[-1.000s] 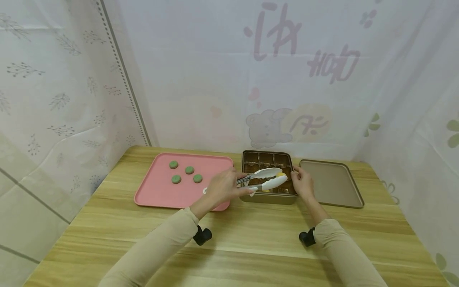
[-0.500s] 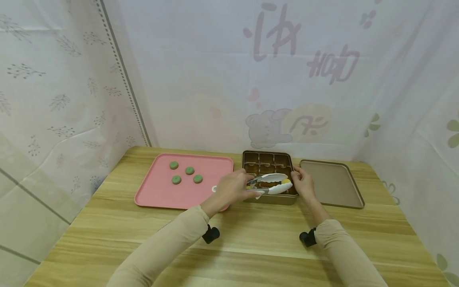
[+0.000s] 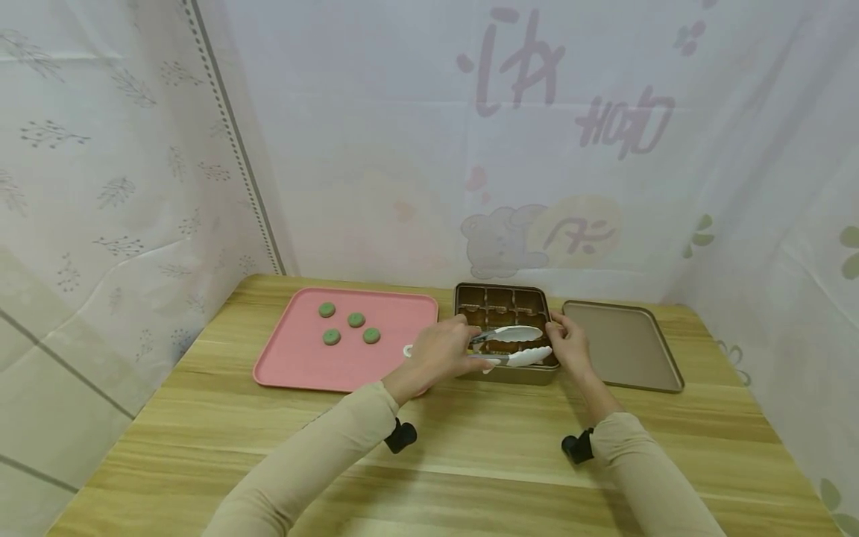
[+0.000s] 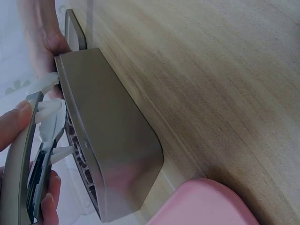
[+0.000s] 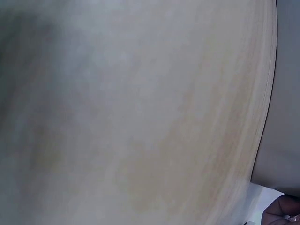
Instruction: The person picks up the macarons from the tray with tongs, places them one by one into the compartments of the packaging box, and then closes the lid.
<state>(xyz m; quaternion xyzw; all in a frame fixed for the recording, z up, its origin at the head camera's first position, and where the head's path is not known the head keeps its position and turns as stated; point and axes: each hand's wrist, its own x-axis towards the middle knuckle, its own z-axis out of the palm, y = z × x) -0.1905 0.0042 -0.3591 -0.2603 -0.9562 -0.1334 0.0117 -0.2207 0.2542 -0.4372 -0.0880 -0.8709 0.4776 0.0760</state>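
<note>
In the head view the left hand [image 3: 439, 349] grips a pair of tongs [image 3: 526, 356] with white scalloped tips, held over the front right part of a brown box [image 3: 513, 375] divided into compartments. Nothing shows between the tips, which stand apart. The right hand [image 3: 570, 346] holds the box's right rim, thumb and fingers at the edge. In the left wrist view the tongs [image 4: 18, 173] lie between the left thumb and fingers, above the box [image 4: 110, 122]. The compartments under the tongs are partly hidden.
Left of the box lies a pink tray [image 3: 295, 358] with several green round pieces [image 3: 332, 337] on it. A flat brown lid or tray [image 3: 624, 347] lies on the wooden table [image 3: 490, 455] at the right. A printed curtain hangs behind.
The left hand and tongs have moved right. A yellow piece that was between the tips no longer shows there, and the tips stand wider apart. The right hand has stayed at the rim.
</note>
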